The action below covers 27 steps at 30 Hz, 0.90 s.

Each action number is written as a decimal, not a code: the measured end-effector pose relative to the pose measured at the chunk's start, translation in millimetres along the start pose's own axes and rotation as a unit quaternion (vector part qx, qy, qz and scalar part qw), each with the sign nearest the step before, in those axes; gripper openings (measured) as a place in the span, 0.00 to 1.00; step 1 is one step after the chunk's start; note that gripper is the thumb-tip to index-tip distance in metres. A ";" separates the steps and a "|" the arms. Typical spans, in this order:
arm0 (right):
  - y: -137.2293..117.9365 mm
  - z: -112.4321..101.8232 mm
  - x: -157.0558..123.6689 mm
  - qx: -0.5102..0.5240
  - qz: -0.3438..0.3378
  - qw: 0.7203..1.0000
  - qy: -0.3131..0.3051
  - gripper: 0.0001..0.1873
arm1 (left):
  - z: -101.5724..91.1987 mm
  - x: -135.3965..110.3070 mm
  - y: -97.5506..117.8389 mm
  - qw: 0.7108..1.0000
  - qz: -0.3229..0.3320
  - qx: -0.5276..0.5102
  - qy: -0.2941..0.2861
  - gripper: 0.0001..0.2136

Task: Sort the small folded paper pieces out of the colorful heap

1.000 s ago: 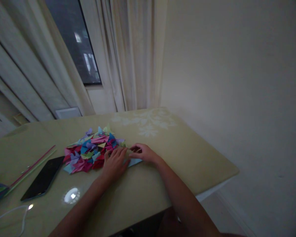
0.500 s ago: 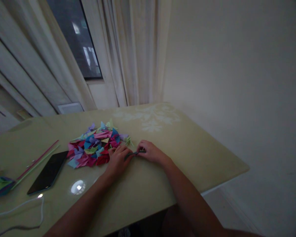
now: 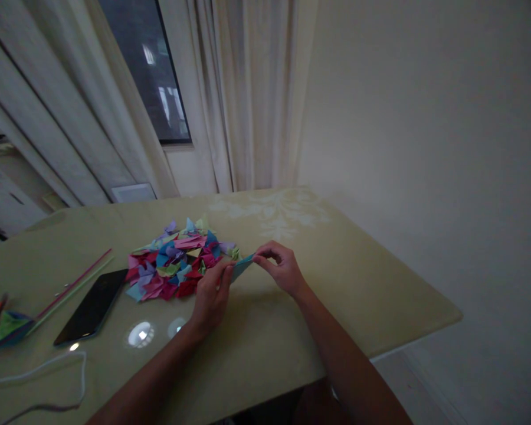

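Observation:
A small folded teal paper (image 3: pixel 242 268) is held between my two hands, a little above the table. My left hand (image 3: pixel 212 295) pinches its near-left end between thumb and fingers. The far-right tip is pinched by the thumb and forefinger of my right hand (image 3: pixel 279 267). Just left of and behind my left hand lies a heap of folded origami papers (image 3: pixel 172 260) in pink, red, blue, purple and green. My left fingers hide part of the teal paper.
A black phone (image 3: pixel 91 307) lies left of the heap, beside a thin pink stick (image 3: pixel 75 282) and a green one (image 3: pixel 71 296). A white cable (image 3: pixel 35 375) curves at the front left. The table (image 3: pixel 358 283) meets a wall on the right.
The folded paper has risen off the table and tilted, showing its teal side. Both hands have turned more upright, and my right hand has shifted right. The view has moved slightly.

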State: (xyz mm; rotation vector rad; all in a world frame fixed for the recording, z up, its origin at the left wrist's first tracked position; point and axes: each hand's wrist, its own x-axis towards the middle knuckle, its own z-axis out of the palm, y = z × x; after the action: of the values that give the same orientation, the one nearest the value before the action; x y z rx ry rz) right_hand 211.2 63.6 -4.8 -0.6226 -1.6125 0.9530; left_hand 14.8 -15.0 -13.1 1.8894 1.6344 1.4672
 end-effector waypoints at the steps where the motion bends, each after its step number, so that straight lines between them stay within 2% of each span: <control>1: -1.1 0.7 0.0 0.004 -0.002 1.000 0.003 0.11 | -0.3 -0.3 2.2 0.999 -0.016 -0.025 -0.014 0.19; 6: -5.2 3.1 0.9 0.042 0.016 0.999 0.010 0.10 | 3.6 -2.0 4.4 0.992 -0.022 -0.098 -0.071 0.19; 11: -0.3 7.3 -0.1 0.139 0.111 0.984 0.020 0.36 | 12.2 -6.1 -2.3 0.991 -0.003 -0.090 -0.102 0.15; 12: 1.9 8.7 -0.9 0.150 0.138 0.979 0.008 0.35 | 13.1 -6.6 -3.2 0.992 0.002 -0.086 -0.097 0.14; 14: 6.0 11.5 -2.5 0.149 0.174 0.973 -0.023 0.27 | 13.9 -6.7 -4.1 0.992 0.002 -0.086 -0.095 0.13; 17: 9.2 14.2 -3.6 0.122 0.173 0.977 -0.031 0.22 | 13.6 -4.8 -4.3 0.986 -0.027 -0.113 -0.120 0.14; 23: 7.2 13.2 -1.3 0.118 0.174 0.977 -0.017 0.28 | 12.5 1.7 -1.1 0.948 -0.104 -0.220 -0.203 0.18; 27: 6.5 12.7 -3.1 0.113 0.209 0.971 -0.021 0.33 | 13.6 0.5 1.9 0.937 -0.113 -0.226 -0.241 0.19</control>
State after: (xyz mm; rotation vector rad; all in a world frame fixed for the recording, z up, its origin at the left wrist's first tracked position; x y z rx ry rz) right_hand 199.2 61.4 -12.8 -0.8040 -1.4071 1.4460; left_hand 26.6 -9.8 -17.8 1.5727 1.1243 1.0574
